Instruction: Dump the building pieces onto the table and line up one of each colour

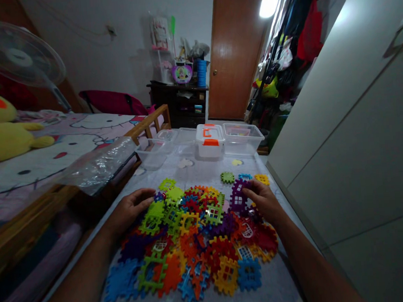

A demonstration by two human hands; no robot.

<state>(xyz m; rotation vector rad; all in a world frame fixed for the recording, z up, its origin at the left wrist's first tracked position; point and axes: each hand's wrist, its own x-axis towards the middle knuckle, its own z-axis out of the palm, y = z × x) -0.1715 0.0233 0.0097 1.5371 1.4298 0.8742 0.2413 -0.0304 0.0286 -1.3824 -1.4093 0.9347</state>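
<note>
Fingers of the left hand (131,211) lie loose, unclenched, against green waffle-block tiles (154,217); those of the right hand (263,201) rest on a purple waffle-block tile (238,197), grasp unconfirmed. Tile pile (191,245) sits mid-table, toward the near edge of the table (281,275).
</note>
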